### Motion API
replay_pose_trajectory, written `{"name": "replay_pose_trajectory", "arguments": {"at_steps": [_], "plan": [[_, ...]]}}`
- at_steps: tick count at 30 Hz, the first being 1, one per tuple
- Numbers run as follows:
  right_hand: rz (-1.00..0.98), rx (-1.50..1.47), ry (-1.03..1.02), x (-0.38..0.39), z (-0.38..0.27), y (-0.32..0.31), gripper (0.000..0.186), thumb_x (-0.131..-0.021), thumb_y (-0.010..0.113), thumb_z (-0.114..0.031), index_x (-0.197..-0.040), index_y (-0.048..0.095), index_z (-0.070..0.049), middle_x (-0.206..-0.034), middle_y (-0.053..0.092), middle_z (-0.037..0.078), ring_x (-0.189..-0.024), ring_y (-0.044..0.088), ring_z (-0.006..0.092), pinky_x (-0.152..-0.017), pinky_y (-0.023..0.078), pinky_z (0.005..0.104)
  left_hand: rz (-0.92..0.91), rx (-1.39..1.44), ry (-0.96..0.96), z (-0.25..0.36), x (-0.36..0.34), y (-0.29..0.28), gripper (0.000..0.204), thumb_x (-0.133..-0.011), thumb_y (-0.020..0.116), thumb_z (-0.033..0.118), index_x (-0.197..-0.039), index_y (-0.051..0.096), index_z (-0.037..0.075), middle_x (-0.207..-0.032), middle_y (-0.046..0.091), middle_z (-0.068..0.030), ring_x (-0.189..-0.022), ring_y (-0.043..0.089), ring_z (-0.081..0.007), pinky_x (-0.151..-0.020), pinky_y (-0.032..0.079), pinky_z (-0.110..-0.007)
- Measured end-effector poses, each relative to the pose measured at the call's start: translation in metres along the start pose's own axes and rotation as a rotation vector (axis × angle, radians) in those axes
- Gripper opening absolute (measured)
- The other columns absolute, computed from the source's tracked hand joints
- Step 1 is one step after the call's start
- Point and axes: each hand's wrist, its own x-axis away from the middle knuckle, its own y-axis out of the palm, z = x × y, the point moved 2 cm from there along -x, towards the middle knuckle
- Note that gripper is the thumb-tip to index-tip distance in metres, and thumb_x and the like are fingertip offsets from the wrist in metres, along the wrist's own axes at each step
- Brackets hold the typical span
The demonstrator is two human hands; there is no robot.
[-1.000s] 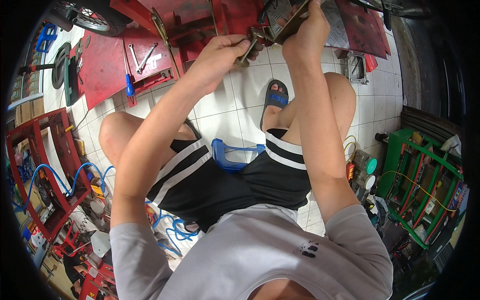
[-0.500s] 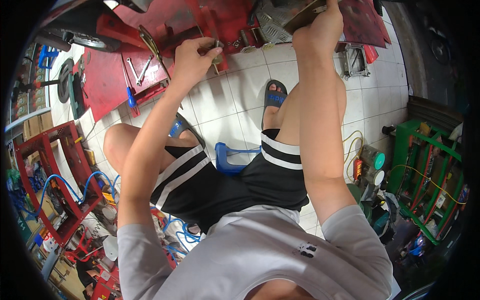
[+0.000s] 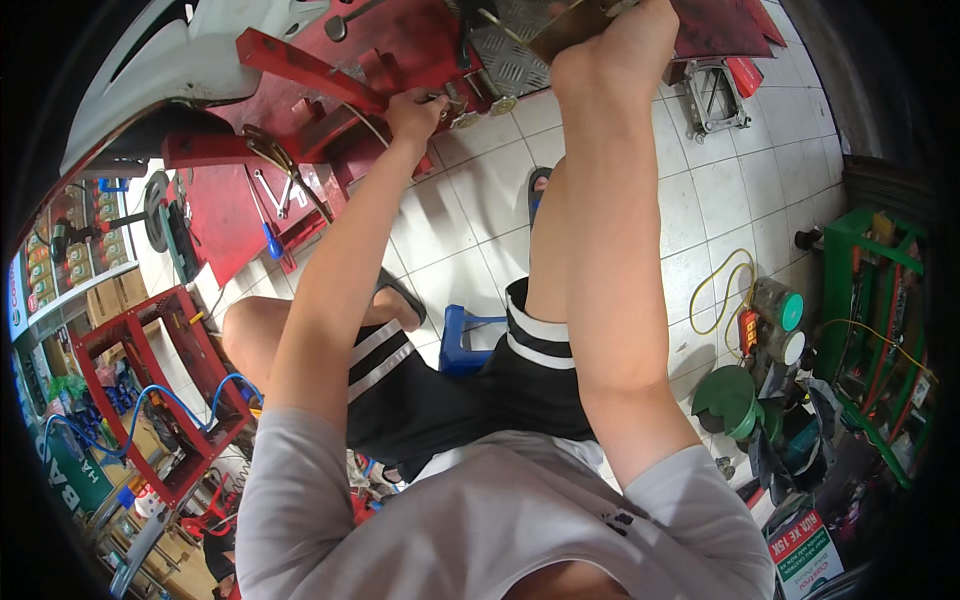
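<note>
My left hand (image 3: 413, 117) is closed at the edge of a red metal workbench (image 3: 215, 215), its fingertips pinched beside small metal fittings (image 3: 466, 118). What lies between those fingers is too small to make out. My right hand (image 3: 615, 55), at the top of the view, grips a flat brownish plate (image 3: 565, 32), whose upper part is cut off by the frame. Left of the plate is a grey diamond-tread metal sheet (image 3: 505, 58). A red metal arm (image 3: 310, 70) slants down toward my left hand.
Two wrenches (image 3: 280, 200) and a blue-handled screwdriver (image 3: 272, 240) lie on the bench's left part. White vehicle bodywork (image 3: 150, 90) looms upper left. A blue stool (image 3: 465, 340) is between my legs. On the right are a metal frame (image 3: 715, 100), jars (image 3: 778, 305) and a green rack (image 3: 860, 300).
My left hand has moved right and slightly down, to the fittings at the bench edge. The plate in my right hand has shifted left. The whole view has turned, showing more white bodywork.
</note>
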Motion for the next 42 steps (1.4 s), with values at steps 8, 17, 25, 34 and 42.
{"name": "replay_pose_trajectory", "arguments": {"at_steps": [8,17,25,34,42], "plan": [[-0.116,-0.05,0.057,-0.006,-0.011,-0.003,0.031,-0.094,0.043,-0.027,-0.102,0.065,-0.007,-0.094,0.069,0.007,-0.086,0.066,0.0234,-0.081,0.052,0.0364,-0.062,-0.076,-0.216,0.006,-0.03,0.04,0.021,-0.079,0.074,0.015,-0.097,0.073,0.005,-0.091,0.072,-0.0073,-0.076,0.066,-0.0121,-0.066,0.052,-0.027],[-0.261,0.1,0.247,0.002,-0.003,-0.001,0.038,-0.093,0.04,-0.044,-0.076,0.052,-0.012,-0.058,0.045,0.001,-0.051,0.043,0.0137,-0.046,0.031,0.0269,-0.069,-0.065,0.209,0.024,-0.011,-0.013,0.034,-0.083,0.067,0.027,-0.107,0.068,0.003,-0.101,0.069,-0.0139,-0.095,0.067,-0.0255,-0.085,0.05,-0.033],[-0.826,-0.189,0.671,0.042,0.039,0.015,0.049,-0.093,0.04,-0.046,-0.083,0.054,0.0,-0.065,0.048,0.006,-0.055,0.044,0.0149,-0.051,0.036,0.0275,-0.785,0.949,-0.068,0.143,0.161,-0.117,0.034,-0.1,0.049,0.028,-0.114,0.054,-0.003,-0.104,0.066,-0.012,-0.094,0.065,-0.0206,-0.079,0.051,-0.033],[-0.756,0.574,0.536,0.097,0.094,0.007,0.059,-0.09,0.034,-0.044,-0.115,0.055,0.005,-0.101,0.055,0.014,-0.083,0.05,0.0218,-0.08,0.041,0.0379,-0.495,0.991,-0.109,0.084,0.184,-0.141,0.029,-0.097,0.054,0.02,-0.116,0.053,-0.002,-0.104,0.065,-0.0109,-0.093,0.064,-0.0189,-0.076,0.052,-0.032],[-1.038,1.063,0.551,0.113,0.08,-0.004,0.046,-0.091,0.046,-0.015,-0.132,0.049,0.006,-0.094,0.063,0.01,-0.081,0.057,0.0171,-0.077,0.046,0.0299,-0.356,0.746,-0.146,0.047,0.211,-0.183,0.023,-0.098,0.046,0.017,-0.113,0.055,0.001,-0.082,0.058,-0.0017,-0.073,0.058,-0.0126,-0.065,0.05,-0.029]]}}
